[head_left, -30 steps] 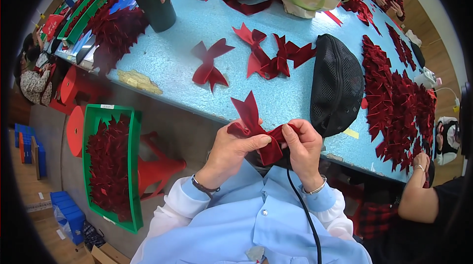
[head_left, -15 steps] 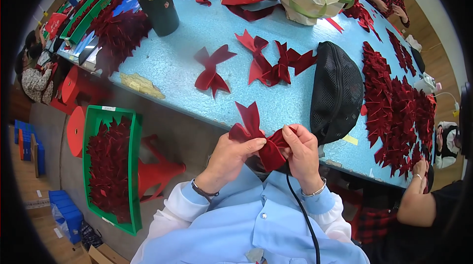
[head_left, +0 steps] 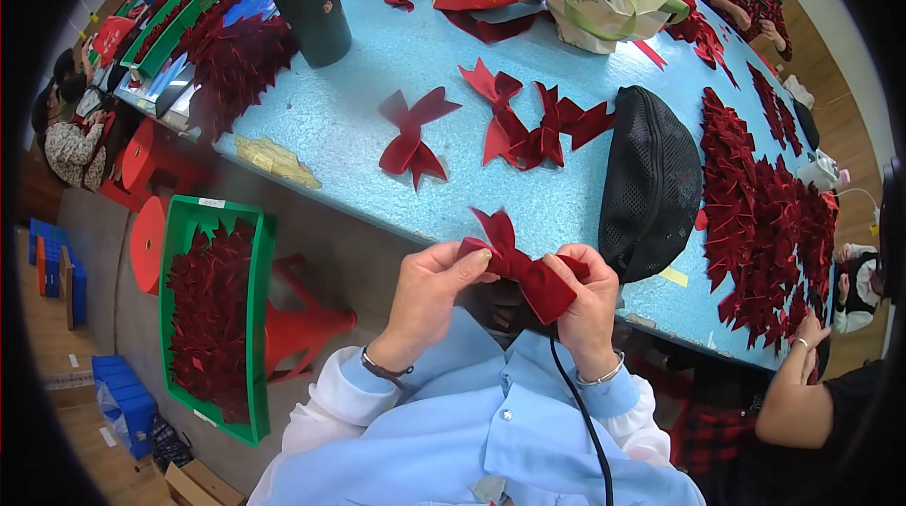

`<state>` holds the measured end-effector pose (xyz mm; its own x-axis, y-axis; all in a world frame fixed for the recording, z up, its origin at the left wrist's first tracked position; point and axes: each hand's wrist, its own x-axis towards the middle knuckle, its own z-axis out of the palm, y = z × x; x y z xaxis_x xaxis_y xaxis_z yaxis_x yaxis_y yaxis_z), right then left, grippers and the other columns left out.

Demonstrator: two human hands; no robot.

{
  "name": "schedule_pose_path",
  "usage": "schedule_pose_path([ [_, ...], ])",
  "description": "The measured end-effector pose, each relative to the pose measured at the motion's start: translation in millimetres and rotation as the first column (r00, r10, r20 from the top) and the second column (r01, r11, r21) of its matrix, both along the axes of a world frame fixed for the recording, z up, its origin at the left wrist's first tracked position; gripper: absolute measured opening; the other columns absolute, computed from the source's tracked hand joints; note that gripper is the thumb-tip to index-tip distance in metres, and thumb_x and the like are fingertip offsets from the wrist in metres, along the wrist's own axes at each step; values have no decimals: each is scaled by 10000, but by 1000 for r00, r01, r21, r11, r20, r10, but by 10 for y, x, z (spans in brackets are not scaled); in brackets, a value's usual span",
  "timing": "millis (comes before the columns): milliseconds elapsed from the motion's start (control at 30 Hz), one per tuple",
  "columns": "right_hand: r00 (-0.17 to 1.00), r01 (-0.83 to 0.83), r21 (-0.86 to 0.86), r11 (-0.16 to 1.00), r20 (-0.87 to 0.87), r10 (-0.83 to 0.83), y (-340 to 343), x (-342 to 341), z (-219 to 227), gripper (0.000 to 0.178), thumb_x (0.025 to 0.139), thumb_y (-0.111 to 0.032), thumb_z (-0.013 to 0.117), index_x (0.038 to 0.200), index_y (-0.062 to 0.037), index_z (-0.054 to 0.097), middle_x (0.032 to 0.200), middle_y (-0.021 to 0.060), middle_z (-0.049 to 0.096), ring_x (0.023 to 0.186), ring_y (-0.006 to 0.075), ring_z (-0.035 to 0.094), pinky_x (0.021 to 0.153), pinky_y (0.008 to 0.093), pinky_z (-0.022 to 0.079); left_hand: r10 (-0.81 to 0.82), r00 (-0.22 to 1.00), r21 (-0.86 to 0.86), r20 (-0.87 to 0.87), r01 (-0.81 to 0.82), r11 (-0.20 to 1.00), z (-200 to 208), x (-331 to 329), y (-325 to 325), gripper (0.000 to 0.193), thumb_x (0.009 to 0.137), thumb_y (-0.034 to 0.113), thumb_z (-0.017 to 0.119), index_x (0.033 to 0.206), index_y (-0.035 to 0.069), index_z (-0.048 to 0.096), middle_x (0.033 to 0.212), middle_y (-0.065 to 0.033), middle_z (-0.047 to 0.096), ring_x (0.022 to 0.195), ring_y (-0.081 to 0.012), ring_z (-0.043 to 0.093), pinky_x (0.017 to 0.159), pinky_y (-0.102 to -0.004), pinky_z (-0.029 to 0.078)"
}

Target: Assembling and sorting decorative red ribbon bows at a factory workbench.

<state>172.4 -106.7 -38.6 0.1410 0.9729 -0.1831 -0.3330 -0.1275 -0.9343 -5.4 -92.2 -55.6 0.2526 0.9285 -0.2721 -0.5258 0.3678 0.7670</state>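
Note:
Between my hands, just off the table's front edge, is a dark red velvet bow (head_left: 534,278). My left hand (head_left: 429,287) pinches the bow's left loop between thumb and fingers. My right hand (head_left: 585,306) grips its right side, thumb on the front. One tail of the bow points up, and a wide loop hangs down near my right fingers. Ahead on the blue table (head_left: 321,119) lie a single red bow (head_left: 413,135) and a cluster of red bows (head_left: 538,133).
A black mesh pouch (head_left: 651,185) lies right of my hands. A dark green flask (head_left: 307,15) and a cloth bag (head_left: 609,6) stand farther back. A green crate (head_left: 264,317) full of bows is at my left. Bow heaps (head_left: 746,213) lie right, near a co-worker's arm (head_left: 797,374).
The bow has turned and shifted slightly right between my hands. My left hand has moved from the bow's centre to its left loop, opening the gap between the hands.

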Motion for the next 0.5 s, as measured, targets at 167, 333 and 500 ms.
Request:
schedule_pose_path([
  [167,976,-6,145,989,214,-25,-11,14,-2,95,823,-35,658,855,5,578,768,25,617,681,75,562,634,201,463,-44,999,51,27,42,998,57,-54,41,183,896,74,548,1039,-38,572,935,-107,636,853,-181,621,778,-358,524],
  [333,935,-11,288,958,343,-92,-49,-31,42,109,808,-14,668,856,6,572,772,39,621,707,80,571,646,214,475,-3,994,-33,109,7,999,125,-18,14,183,891,78,555,1030,-40,576,941,-117,642,820,-174,630,752,-325,530],
  [500,917,-69,336,939,392,-73,-57,38,50,123,797,35,642,860,5,540,785,102,622,746,144,594,683,253,485,-294,918,-175,266,346,922,158,-115,147,194,862,103,605,1001,-32,597,952,-116,645,804,-170,637,738,-304,531],
])
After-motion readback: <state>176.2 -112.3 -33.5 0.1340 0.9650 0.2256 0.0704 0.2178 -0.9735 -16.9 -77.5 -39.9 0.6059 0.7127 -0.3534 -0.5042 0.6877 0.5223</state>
